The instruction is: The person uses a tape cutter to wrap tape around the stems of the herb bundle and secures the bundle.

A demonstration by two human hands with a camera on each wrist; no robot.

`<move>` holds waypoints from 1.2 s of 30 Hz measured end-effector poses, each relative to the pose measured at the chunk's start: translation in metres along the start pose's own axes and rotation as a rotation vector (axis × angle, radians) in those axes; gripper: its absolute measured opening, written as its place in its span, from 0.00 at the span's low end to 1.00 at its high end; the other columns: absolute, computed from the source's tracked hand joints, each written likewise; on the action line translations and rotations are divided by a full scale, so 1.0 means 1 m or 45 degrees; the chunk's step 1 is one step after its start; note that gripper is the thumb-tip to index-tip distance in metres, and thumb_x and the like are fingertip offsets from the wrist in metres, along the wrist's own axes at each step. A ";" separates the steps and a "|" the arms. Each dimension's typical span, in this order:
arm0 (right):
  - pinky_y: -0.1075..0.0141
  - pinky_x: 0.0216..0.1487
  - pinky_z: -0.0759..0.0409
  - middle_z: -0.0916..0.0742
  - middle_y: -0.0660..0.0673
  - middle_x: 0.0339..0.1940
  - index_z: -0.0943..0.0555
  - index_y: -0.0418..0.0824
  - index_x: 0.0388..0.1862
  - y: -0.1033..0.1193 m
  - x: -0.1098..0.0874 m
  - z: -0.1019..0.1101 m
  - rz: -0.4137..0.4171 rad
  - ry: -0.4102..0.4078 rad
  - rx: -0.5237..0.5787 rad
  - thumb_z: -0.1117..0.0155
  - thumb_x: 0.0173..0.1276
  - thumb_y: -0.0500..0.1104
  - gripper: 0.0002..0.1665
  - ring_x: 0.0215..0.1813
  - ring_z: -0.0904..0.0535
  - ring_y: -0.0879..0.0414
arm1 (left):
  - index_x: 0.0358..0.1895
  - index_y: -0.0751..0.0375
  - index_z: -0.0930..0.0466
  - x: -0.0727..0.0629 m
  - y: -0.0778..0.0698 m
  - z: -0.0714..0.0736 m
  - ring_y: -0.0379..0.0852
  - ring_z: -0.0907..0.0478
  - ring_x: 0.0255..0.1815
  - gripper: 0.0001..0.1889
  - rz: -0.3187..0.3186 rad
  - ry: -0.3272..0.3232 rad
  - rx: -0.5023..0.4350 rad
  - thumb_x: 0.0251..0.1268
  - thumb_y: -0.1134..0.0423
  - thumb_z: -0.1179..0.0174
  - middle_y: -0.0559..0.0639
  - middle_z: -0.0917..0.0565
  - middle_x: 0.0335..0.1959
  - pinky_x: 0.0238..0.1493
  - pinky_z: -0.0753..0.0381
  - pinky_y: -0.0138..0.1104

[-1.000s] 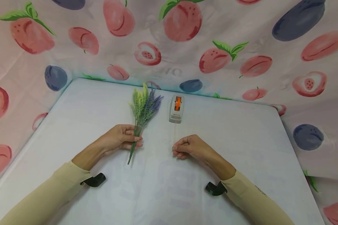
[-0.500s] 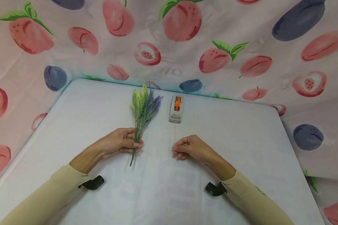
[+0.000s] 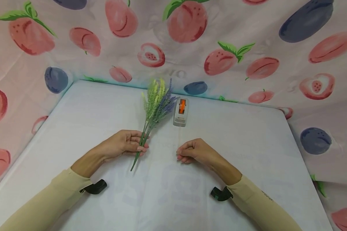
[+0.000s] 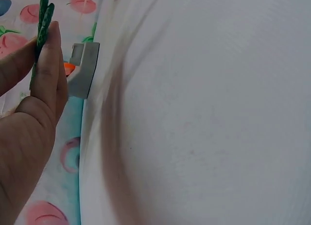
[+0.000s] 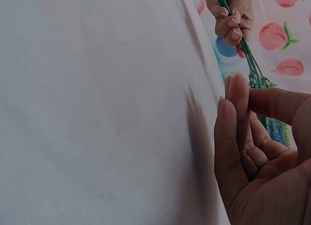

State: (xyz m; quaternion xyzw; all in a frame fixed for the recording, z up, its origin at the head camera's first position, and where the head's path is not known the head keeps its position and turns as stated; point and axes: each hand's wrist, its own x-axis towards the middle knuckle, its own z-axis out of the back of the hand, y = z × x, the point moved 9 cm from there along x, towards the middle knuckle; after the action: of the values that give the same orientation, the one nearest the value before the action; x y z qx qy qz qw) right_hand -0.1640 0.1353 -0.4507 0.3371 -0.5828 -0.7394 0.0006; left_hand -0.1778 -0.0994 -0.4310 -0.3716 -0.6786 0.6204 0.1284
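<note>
My left hand pinches the green stems of a bunch of artificial lavender, its yellow-green and purple heads pointing away from me. The purple heads reach the left side of a grey tape dispenser with an orange core; whether they touch it I cannot tell. From the dispenser's near end a faint strip of clear tape runs towards me. At its end my right hand pinches the tape between thumb and fingertips. In the right wrist view the tape itself can hardly be made out between the fingertips.
A white-covered table lies under both hands. Behind it and at the sides hangs a fruit-printed cloth. Each sleeve cuff carries a small black camera, the left one and the right one just above the tabletop.
The lavender bunch has tilted and shifted right, its heads now beside the dispenser. My left hand dipped slightly nearer and slid along the stems. My right hand stays put.
</note>
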 end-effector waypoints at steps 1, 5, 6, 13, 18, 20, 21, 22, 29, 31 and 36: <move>0.64 0.39 0.13 0.09 0.41 0.34 0.14 0.30 0.46 0.000 0.000 0.000 0.001 0.001 0.000 0.33 0.72 0.38 0.11 0.33 0.12 0.57 | 0.71 0.79 0.39 0.000 -0.001 -0.001 0.58 0.16 0.55 0.31 -0.002 0.005 0.007 0.70 0.75 0.38 0.62 0.18 0.53 0.55 0.17 0.45; 0.63 0.39 0.13 0.09 0.41 0.34 0.14 0.30 0.47 0.001 0.000 0.000 0.007 0.006 -0.002 0.34 0.72 0.37 0.11 0.33 0.12 0.56 | 0.70 0.77 0.37 0.001 -0.004 -0.004 0.62 0.17 0.57 0.29 -0.009 0.036 0.033 0.70 0.74 0.39 0.63 0.18 0.53 0.56 0.17 0.46; 0.64 0.39 0.13 0.09 0.41 0.34 0.14 0.30 0.47 0.001 0.000 0.000 0.008 0.005 -0.003 0.34 0.73 0.37 0.11 0.33 0.12 0.56 | 0.70 0.76 0.36 0.002 -0.006 -0.006 0.63 0.17 0.57 0.28 -0.013 0.046 0.038 0.70 0.74 0.39 0.63 0.18 0.53 0.56 0.17 0.46; 0.63 0.39 0.13 0.09 0.42 0.34 0.14 0.30 0.47 0.000 0.000 0.001 0.000 0.000 0.012 0.33 0.72 0.38 0.11 0.33 0.12 0.56 | 0.70 0.76 0.35 0.009 -0.015 -0.015 0.66 0.18 0.57 0.26 -0.055 0.117 0.081 0.72 0.76 0.42 0.64 0.18 0.53 0.56 0.18 0.49; 0.63 0.38 0.13 0.09 0.42 0.33 0.14 0.31 0.46 -0.002 0.000 0.002 -0.007 -0.009 0.008 0.33 0.72 0.39 0.12 0.33 0.12 0.57 | 0.71 0.76 0.35 0.018 -0.017 -0.023 0.67 0.19 0.57 0.26 -0.060 0.177 0.111 0.72 0.77 0.44 0.65 0.18 0.53 0.54 0.17 0.50; 0.63 0.39 0.13 0.09 0.42 0.33 0.14 0.30 0.46 -0.002 0.000 0.002 -0.008 -0.013 0.005 0.33 0.72 0.39 0.12 0.33 0.12 0.57 | 0.71 0.76 0.35 0.022 -0.017 -0.025 0.66 0.19 0.57 0.26 -0.054 0.189 0.119 0.72 0.76 0.44 0.65 0.18 0.54 0.53 0.16 0.49; 0.63 0.39 0.13 0.09 0.42 0.33 0.14 0.31 0.46 -0.003 0.000 0.002 -0.009 -0.015 0.003 0.33 0.72 0.40 0.12 0.33 0.12 0.57 | 0.71 0.76 0.35 0.024 -0.017 -0.026 0.66 0.19 0.58 0.26 -0.052 0.193 0.121 0.72 0.76 0.44 0.65 0.18 0.54 0.53 0.16 0.49; 0.63 0.39 0.13 0.09 0.42 0.33 0.14 0.31 0.46 -0.003 0.000 0.002 -0.016 -0.018 0.007 0.32 0.72 0.39 0.12 0.33 0.12 0.57 | 0.72 0.75 0.35 0.026 -0.017 -0.026 0.66 0.19 0.58 0.26 -0.048 0.194 0.123 0.72 0.76 0.44 0.65 0.18 0.54 0.52 0.16 0.49; 0.62 0.39 0.13 0.09 0.42 0.33 0.14 0.31 0.46 -0.001 -0.001 0.001 0.003 -0.008 -0.007 0.32 0.72 0.40 0.12 0.33 0.12 0.57 | 0.72 0.72 0.33 0.039 -0.020 -0.028 0.68 0.21 0.59 0.25 -0.051 0.196 0.181 0.74 0.76 0.46 0.64 0.17 0.56 0.52 0.16 0.49; 0.62 0.40 0.13 0.09 0.42 0.33 0.14 0.31 0.46 0.000 -0.001 0.001 0.004 -0.009 -0.006 0.32 0.72 0.40 0.12 0.33 0.12 0.56 | 0.72 0.71 0.32 0.043 -0.022 -0.028 0.67 0.21 0.59 0.25 -0.054 0.185 0.207 0.74 0.76 0.46 0.64 0.17 0.56 0.52 0.16 0.49; 0.61 0.40 0.13 0.09 0.42 0.34 0.13 0.31 0.46 0.000 -0.002 0.001 0.004 -0.006 -0.006 0.32 0.72 0.41 0.12 0.34 0.12 0.56 | 0.71 0.70 0.30 0.053 -0.028 -0.030 0.66 0.22 0.62 0.24 -0.046 0.163 0.239 0.73 0.76 0.46 0.64 0.15 0.56 0.52 0.16 0.45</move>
State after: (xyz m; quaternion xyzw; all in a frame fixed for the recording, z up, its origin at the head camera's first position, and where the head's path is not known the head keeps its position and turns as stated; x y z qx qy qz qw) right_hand -0.1631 0.1374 -0.4500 0.3345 -0.5815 -0.7416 0.0011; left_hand -0.2049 -0.0412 -0.4143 -0.3843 -0.6147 0.6537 0.2169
